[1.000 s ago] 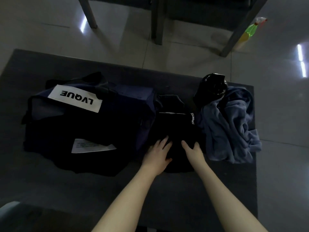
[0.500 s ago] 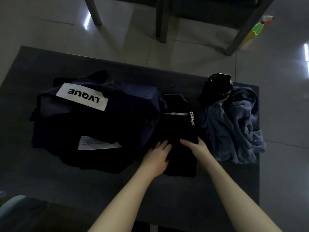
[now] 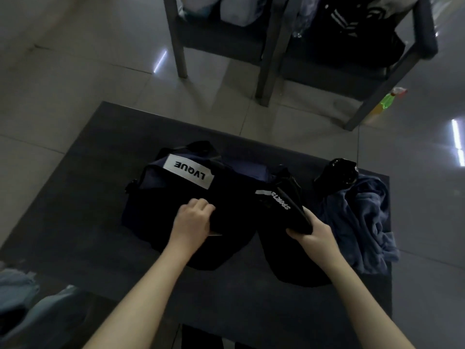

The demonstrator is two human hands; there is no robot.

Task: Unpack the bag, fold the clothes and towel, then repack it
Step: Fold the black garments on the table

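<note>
Left fingers [image 3: 201, 204]: curled, gripping dark fabric on the bag [image 3: 234, 182].
Right fingers [image 3: 295, 234]: pinching the folded black garment [image 3: 281, 205], tilted, just beside the bag.
Towel [image 3: 362, 222]: crumpled, right end of worktop [image 3: 88, 197].

Left hand [image 3: 192, 220] gripping bag [image 3: 151, 207] fabric, right hand [image 3: 313, 233] holding folded black garment [image 3: 279, 205]; crumpled towel [image 3: 362, 222] just beside

Left hand [image 3: 193, 220] fingertips are buried in dark cloth of the bag [image 3: 156, 197]. Right hand [image 3: 314, 235] covers the near edge of the garment [image 3: 279, 205]. Chairs [image 3: 180, 51] are cut off at top; lower-left denim [image 3: 22, 288] is blurred.
</note>
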